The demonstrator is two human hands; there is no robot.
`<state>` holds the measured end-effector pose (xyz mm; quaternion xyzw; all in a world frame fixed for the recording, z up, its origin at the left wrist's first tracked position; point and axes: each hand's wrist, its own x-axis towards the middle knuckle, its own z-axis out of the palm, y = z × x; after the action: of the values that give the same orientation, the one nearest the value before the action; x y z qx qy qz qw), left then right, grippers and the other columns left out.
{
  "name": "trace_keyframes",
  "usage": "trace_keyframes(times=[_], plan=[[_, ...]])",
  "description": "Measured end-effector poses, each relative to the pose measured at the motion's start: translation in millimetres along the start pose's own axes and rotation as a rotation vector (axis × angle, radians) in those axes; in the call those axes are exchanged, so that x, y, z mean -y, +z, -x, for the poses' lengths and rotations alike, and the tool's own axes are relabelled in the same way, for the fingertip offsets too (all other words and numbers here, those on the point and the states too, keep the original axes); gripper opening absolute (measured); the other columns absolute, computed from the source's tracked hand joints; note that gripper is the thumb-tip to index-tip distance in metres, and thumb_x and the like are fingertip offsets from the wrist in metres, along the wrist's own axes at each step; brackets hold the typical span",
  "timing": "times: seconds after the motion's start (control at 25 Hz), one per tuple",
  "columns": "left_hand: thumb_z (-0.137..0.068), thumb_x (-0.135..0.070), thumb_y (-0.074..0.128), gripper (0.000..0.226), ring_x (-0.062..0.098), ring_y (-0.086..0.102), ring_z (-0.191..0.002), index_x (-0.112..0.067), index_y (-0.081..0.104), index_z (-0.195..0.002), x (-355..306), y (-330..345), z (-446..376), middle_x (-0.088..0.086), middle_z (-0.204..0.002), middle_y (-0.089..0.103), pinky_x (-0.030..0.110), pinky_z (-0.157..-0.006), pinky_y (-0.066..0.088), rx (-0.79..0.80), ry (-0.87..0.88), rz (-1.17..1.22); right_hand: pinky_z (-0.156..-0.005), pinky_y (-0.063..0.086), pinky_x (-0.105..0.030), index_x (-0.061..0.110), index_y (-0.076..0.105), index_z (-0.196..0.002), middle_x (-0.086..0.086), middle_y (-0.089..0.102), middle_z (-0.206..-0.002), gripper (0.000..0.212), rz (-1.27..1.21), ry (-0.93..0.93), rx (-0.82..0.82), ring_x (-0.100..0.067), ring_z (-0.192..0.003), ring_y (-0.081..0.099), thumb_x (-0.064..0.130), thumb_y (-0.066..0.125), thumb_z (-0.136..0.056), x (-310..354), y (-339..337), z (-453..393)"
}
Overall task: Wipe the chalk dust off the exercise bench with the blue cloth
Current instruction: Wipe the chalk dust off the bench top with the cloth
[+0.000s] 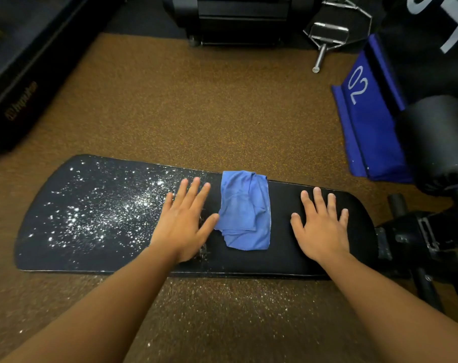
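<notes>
Your left hand [183, 218] lies flat on the bench [285, 260], fingers straight and spread, holding nothing; its thumb tip touches the left edge of the cloth [244, 213]. Your right hand [320, 226] also rests palm down with fingers spread, gripping nothing, a little to the right of the cloth and apart from it.

Cloth: blue, crumpled and folded, lying on the bench pad between your two hands, reaching from the far edge almost to the near one.

Chalk dust [97, 213]: white specks and a dense patch over the left half of the pad, running up to your left hand's fingers. Right half looks dark. More specks on the brown floor [196, 106] just in front of the bench.

Blue pad [366, 119] marked "02" lies on the floor at far right; a metal handle [327, 38] beyond it.
</notes>
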<state>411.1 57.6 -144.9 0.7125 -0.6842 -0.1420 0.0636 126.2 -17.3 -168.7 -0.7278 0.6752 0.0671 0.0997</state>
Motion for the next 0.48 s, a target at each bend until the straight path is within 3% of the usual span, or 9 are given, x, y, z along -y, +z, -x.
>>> trace_keyframes(times=[0.16, 0.28, 0.48], plan=[[-0.096, -0.058, 0.018, 0.069, 0.019, -0.016, -0.147, -0.024, 0.004, -0.154, 24, -5, -1, 0.001, -0.163, -0.006, 0.048, -0.12, -0.002, -0.057, -0.083, -0.036, -0.117, 0.005, -0.056, 0.022, 0.015, -0.152, -0.004, 0.007, -0.162, 0.06, -0.145, 0.072, -0.067, -0.027, -0.148, -0.001, 0.04, 0.031, -0.097, 30, -9, 7], [-0.098, -0.054, 0.023, 0.066, 0.02, -0.013, -0.148, -0.025, 0.005, -0.154, 44, -10, -2, 0.001, -0.163, -0.004, 0.05, -0.12, -0.001, -0.061, -0.088, -0.039, -0.117, 0.006, -0.051, 0.023, 0.019, -0.151, -0.004, 0.009, -0.162, 0.059, -0.278, -0.063, -0.195, -0.024, -0.148, 0.003, 0.042, 0.035, -0.097, 74, -17, 12], [-0.097, -0.056, 0.019, 0.066, 0.02, -0.013, -0.148, -0.027, 0.001, -0.154, 80, -8, 12, 0.0, -0.163, -0.005, 0.05, -0.12, 0.0, -0.022, -0.121, -0.056, -0.117, 0.002, -0.051, 0.03, 0.012, -0.152, -0.001, -0.005, -0.162, 0.072, -0.246, -0.26, -0.104, -0.023, -0.148, -0.007, 0.062, 0.035, -0.092, 129, -17, 11]])
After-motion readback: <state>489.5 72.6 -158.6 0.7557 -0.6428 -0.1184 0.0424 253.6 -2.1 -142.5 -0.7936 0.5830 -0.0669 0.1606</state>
